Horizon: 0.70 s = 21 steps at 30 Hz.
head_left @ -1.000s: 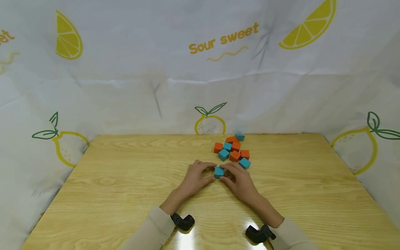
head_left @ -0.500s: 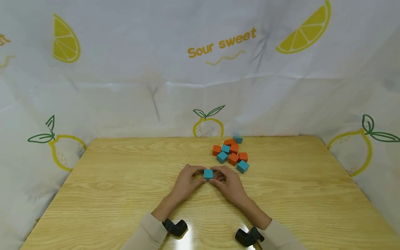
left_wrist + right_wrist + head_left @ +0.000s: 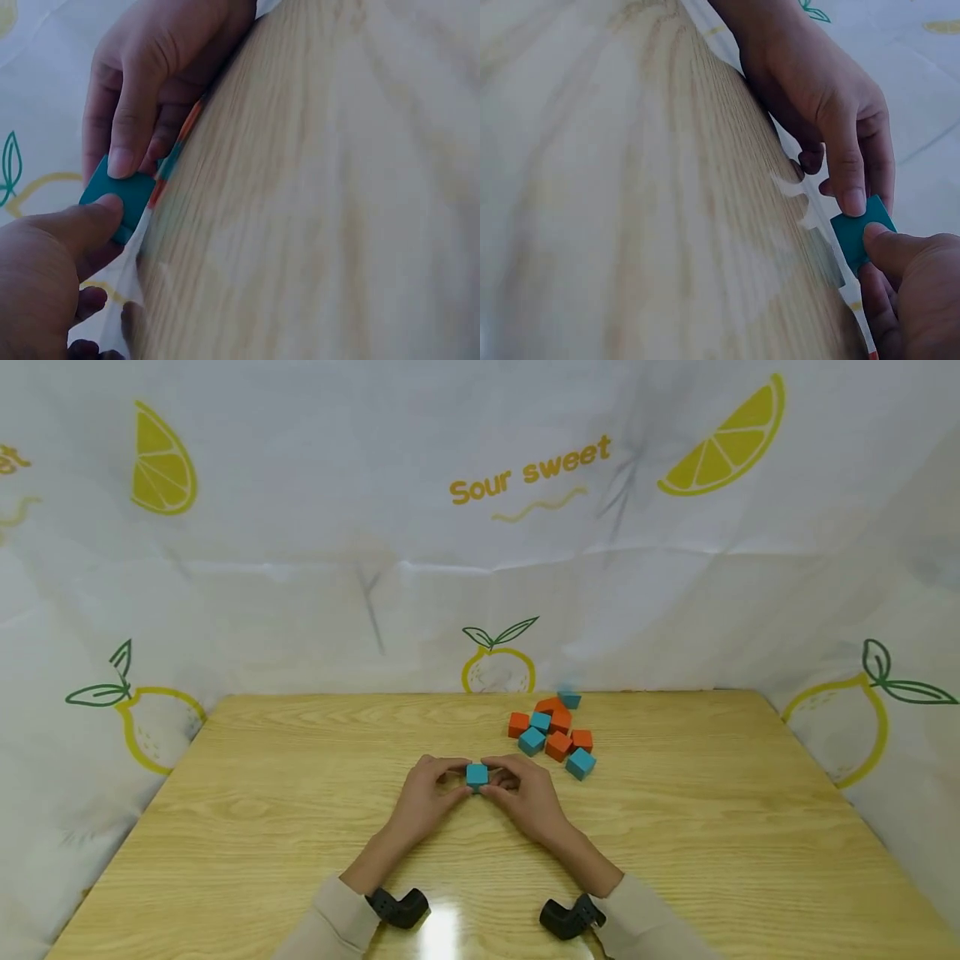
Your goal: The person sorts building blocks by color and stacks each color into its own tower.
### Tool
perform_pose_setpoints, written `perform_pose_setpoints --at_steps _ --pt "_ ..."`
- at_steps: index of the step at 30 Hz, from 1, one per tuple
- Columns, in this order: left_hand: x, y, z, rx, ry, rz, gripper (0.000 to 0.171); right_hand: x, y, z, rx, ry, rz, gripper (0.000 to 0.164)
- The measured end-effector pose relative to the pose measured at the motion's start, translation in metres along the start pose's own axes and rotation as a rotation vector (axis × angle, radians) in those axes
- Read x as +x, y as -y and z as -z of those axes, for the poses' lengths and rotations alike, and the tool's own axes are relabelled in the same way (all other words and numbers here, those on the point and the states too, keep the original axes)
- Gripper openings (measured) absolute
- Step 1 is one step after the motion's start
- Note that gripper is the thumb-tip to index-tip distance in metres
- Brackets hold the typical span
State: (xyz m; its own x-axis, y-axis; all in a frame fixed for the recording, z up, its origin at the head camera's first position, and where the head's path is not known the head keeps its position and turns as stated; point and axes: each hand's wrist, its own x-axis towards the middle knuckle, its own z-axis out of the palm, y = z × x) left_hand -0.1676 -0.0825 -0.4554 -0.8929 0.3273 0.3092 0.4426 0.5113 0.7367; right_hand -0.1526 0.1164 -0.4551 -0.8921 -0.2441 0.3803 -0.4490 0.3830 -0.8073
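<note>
In the head view, my left hand (image 3: 422,797) and right hand (image 3: 531,799) meet over the middle of the wooden table. Between them a small blue cube (image 3: 477,775) is pinched from both sides, thumbs on the near face and fingers behind. The left wrist view shows the same cube (image 3: 124,193) with my left thumb and the right thumb pressed on its face. It appears again as a teal block (image 3: 862,227) in the right wrist view, both thumbs overlapping it. The fingers behind the cube are partly hidden.
Beyond my right hand lies a loose group of blocks: several orange cubes (image 3: 558,746), an orange arch-like block (image 3: 558,717), several blue cubes (image 3: 581,763) and a blue triangular block (image 3: 569,699) near the far edge. A white lemon-print cloth (image 3: 337,627) hangs behind the table (image 3: 300,777).
Both hands have moved left together, carrying the blue cube away from the block group. The head view has shifted slightly; the other blocks stay in the same arrangement.
</note>
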Motion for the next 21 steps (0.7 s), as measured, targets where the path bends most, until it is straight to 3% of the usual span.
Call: perform_pose_setpoints --at_steps 9,21 --pt "0.006 0.016 0.015 -0.009 0.028 -0.016 0.037 0.013 0.002 -0.017 -0.009 -0.047 -0.026 0.037" --pt "0.007 0.029 0.027 -0.032 -0.025 0.037 0.037 0.029 0.003 -0.034 -0.031 -0.041 -0.086 0.036"
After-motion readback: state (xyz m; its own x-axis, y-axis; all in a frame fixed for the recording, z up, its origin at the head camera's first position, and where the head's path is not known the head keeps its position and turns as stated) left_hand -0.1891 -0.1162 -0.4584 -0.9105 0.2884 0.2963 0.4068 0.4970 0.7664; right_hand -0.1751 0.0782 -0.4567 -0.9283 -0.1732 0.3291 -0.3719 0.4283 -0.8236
